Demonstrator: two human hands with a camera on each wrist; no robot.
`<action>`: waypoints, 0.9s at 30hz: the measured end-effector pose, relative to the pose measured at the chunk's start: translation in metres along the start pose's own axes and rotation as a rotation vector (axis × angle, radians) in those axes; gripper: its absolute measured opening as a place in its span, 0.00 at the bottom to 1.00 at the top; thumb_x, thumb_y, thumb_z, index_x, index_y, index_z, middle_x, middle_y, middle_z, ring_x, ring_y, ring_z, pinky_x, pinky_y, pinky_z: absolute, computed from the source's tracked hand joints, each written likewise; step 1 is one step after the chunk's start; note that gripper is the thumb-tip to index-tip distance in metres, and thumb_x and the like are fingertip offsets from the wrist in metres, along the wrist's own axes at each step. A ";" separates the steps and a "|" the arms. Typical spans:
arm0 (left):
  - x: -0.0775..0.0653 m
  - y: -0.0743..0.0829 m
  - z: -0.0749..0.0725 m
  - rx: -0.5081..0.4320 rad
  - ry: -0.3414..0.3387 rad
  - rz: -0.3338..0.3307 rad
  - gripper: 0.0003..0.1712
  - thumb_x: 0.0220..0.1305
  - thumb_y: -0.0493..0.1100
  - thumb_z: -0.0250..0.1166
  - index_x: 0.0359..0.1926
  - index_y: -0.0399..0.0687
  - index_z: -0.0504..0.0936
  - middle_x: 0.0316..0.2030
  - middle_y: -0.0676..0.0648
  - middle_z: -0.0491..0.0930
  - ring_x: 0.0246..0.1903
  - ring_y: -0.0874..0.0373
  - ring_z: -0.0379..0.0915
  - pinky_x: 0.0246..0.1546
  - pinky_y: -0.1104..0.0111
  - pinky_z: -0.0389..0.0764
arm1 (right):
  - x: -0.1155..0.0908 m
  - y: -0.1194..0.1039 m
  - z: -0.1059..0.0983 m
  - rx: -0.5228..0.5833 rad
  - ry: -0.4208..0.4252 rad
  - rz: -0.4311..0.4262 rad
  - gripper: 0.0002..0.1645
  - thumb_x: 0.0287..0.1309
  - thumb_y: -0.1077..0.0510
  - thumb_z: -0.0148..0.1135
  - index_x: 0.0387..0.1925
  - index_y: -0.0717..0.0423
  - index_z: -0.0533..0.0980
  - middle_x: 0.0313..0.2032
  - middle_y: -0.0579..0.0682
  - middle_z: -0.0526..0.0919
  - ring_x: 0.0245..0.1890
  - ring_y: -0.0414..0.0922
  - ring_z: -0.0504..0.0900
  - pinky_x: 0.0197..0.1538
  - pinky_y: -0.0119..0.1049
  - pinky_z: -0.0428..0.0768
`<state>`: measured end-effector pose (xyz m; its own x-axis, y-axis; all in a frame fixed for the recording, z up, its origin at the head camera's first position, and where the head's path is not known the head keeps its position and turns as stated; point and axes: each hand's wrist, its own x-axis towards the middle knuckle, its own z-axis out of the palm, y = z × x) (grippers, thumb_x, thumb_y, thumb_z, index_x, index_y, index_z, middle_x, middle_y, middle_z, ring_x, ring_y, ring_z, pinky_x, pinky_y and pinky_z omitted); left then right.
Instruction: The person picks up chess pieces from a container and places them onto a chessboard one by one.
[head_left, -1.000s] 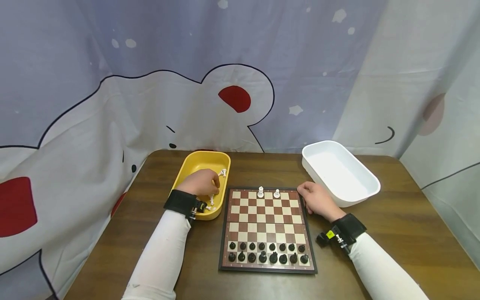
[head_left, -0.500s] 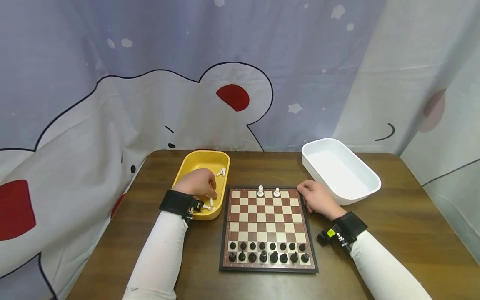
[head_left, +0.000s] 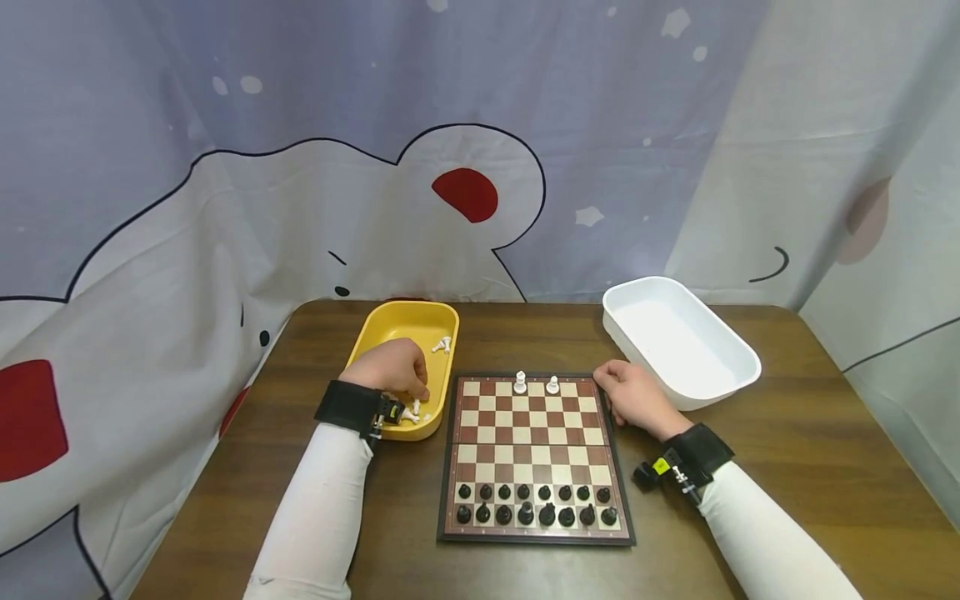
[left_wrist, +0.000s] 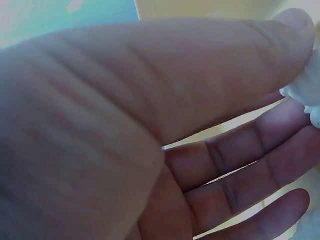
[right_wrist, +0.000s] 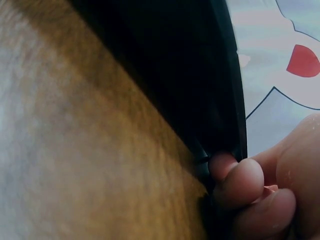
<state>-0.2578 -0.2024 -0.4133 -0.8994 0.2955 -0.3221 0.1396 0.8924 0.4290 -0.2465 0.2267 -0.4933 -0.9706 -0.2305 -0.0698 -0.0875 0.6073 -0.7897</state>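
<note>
Left hand (head_left: 386, 367): reaches down into a yellow, rounded rectangular plastic-looking tray (head_left: 455, 329), thumb and fingertips pinching a small, glossy white chess piece (left_wrist: 306, 87); the left wrist view cuts it off, so I cannot tell which piece it is.
Right hand (head_left: 637, 397): pinches the far right corner of a thin, square chessboard with brown and cream squares and a black edge (head_left: 532, 435), presumably to steady it.
Loose white pieces (head_left: 442, 343): lie on their sides in the tray, some against its right wall, others by my left wrist.
Far row: a taller white figure (head_left: 520, 383) and a shorter white figure (head_left: 552, 386) stand upright, one square between them.
Near rows: the small black chessmen (head_left: 525, 514) fill both, eight to a row, so I take that side as done.
Worktop (head_left: 795, 442): dark brown wood grain, carrying also a white rectangular tray (head_left: 675, 333) just beyond my right hand.
Step in hand: I judge it to be picking out the next white piece, with the white side barely begun.
Next move: it calls for lifting the piece over the tray's rim, turning it base down and setting it on a bare far-row square, without nudging the two already there.
</note>
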 end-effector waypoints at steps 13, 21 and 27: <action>0.001 0.002 0.001 0.007 -0.011 0.027 0.11 0.62 0.31 0.71 0.24 0.47 0.86 0.21 0.50 0.81 0.22 0.56 0.78 0.27 0.66 0.78 | 0.001 0.001 0.001 0.002 0.000 0.009 0.22 0.89 0.50 0.50 0.56 0.65 0.80 0.14 0.48 0.73 0.13 0.48 0.78 0.27 0.43 0.78; 0.000 0.003 0.000 0.009 -0.009 0.013 0.12 0.64 0.33 0.70 0.24 0.47 0.83 0.21 0.50 0.80 0.22 0.55 0.78 0.27 0.66 0.77 | 0.000 0.001 0.000 0.010 -0.008 0.014 0.23 0.89 0.49 0.50 0.57 0.65 0.80 0.13 0.49 0.73 0.13 0.49 0.77 0.27 0.44 0.78; 0.003 0.001 -0.001 0.031 0.005 0.003 0.07 0.65 0.37 0.73 0.30 0.46 0.84 0.25 0.49 0.81 0.26 0.54 0.79 0.30 0.65 0.77 | -0.001 0.001 0.000 0.005 -0.006 0.006 0.23 0.89 0.49 0.50 0.58 0.65 0.80 0.14 0.49 0.73 0.13 0.49 0.77 0.28 0.44 0.78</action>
<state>-0.2606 -0.2006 -0.4129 -0.9011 0.2962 -0.3167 0.1549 0.9020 0.4031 -0.2456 0.2275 -0.4942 -0.9698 -0.2312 -0.0780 -0.0805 0.6048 -0.7923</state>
